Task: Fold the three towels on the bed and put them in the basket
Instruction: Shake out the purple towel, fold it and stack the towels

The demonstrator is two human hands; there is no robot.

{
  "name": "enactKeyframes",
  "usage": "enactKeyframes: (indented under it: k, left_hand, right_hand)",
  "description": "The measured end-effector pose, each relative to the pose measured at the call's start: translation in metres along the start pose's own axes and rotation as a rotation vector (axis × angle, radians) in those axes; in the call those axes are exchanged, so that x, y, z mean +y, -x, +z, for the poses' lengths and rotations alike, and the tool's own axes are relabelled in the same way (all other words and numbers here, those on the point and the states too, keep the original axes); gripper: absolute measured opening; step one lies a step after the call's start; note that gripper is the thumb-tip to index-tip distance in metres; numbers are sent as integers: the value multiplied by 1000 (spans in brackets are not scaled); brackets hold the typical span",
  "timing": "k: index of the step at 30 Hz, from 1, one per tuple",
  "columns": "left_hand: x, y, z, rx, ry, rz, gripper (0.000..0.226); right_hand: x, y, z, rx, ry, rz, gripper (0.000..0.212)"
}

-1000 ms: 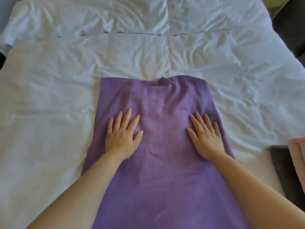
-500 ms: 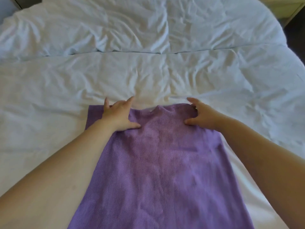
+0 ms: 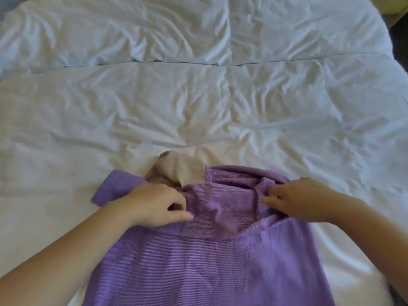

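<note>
**Purple towel (image 3: 209,261) held at its far edge by both hands**

The purple towel lies on the near middle of the bed (image 3: 55,151), on top of a creased white duvet (image 3: 198,102). Its near part is spread flat and runs out of view at the near edge. Its far edge is raised off the duvet and bunched into loose folds.

At the left, the towel's far left corner (image 3: 112,188) sticks out flat on the duvet. Just right of it is the left hand (image 3: 152,204), which reaches in from the near left with its knuckles up. Its fingers are curled under and its thumb stretches to the right along the cloth. It grips a fold of the towel's far edge.

Between the hands the raised edge sags into a shallow pocket. On the far side of that pocket, nearer the left hand, a patch of beige cloth (image 3: 183,171) shows against the towel. Whether it is part of the towel or a separate piece cannot be told.

At the right, the right hand (image 3: 302,199) reaches in from the near right with its fingers pointing left. They are curled into the gathered cloth at the towel's far right, so this hand also grasps the towel. Its fingertips are slightly blurred.

Across the far side of the bed lie white pillows (image 3: 123,32), well apart from the towel.
</note>
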State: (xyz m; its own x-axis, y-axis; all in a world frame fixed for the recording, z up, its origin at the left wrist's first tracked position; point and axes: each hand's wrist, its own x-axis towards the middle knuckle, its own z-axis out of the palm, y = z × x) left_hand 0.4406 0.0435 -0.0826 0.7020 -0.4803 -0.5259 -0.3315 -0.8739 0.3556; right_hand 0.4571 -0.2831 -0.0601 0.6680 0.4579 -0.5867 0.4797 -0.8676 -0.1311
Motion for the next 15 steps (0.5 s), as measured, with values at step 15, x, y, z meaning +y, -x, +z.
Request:
enactKeyframes:
  k: [15]
  left_hand:
    - [11,-81,-31,138,-144,162,39]
  right_hand:
    - [17,-38,12,369,-285,348,25]
